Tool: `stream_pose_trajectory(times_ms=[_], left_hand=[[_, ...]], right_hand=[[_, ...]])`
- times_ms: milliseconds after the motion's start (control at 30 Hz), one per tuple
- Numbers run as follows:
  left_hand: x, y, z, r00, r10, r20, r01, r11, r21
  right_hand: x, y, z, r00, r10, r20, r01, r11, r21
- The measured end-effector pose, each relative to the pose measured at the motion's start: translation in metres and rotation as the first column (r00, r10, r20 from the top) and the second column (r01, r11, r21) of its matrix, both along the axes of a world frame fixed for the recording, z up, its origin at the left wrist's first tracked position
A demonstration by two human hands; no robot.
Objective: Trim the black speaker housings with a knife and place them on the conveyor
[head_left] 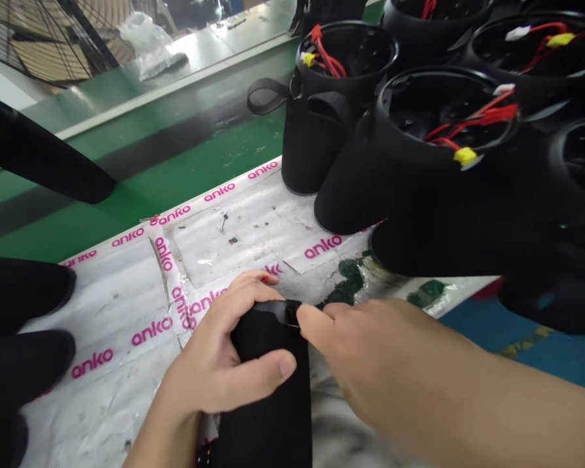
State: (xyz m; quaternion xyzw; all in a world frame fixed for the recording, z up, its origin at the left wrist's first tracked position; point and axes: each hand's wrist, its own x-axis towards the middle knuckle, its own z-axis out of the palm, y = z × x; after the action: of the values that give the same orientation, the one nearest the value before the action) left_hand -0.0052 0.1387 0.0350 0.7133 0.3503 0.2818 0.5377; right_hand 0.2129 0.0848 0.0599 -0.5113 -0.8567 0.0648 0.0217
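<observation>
A black fabric-covered cylinder (268, 396) lies lengthwise in front of me on the white taped work surface (127, 325). My left hand (219, 364) is wrapped round its upper end, thumb across the fabric and fingers curled over the far side. My right hand (370, 364) comes in from the right with its fingers pressed together at the glossy black end cap (283, 311) of the cylinder. What the right fingertips pinch is hidden.
Several open black cylinder shells with red wires and yellow connectors (443, 130) stand crowded at the back right. More black fabric pieces (19, 351) lie along the left edge. A green conveyor belt (175, 162) runs behind the work surface. Blue surface (517, 338) lies at right.
</observation>
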Motion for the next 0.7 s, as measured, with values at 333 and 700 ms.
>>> stream_pose_trajectory(times_ms=[333,700], left_hand=[[-0.012,-0.002,-0.002,0.999,0.032,-0.022,-0.031,0.998,0.061],[-0.026,-0.001,0.008,0.996,-0.066,-0.055,0.073,0.987,0.145]], right_hand=[[0.012,-0.016,0.003,0.999,0.009,-0.047,-0.002,0.989,0.149],[-0.001,-0.027,-0.024,0.929,-0.039,-0.368,0.136,0.960,0.244]])
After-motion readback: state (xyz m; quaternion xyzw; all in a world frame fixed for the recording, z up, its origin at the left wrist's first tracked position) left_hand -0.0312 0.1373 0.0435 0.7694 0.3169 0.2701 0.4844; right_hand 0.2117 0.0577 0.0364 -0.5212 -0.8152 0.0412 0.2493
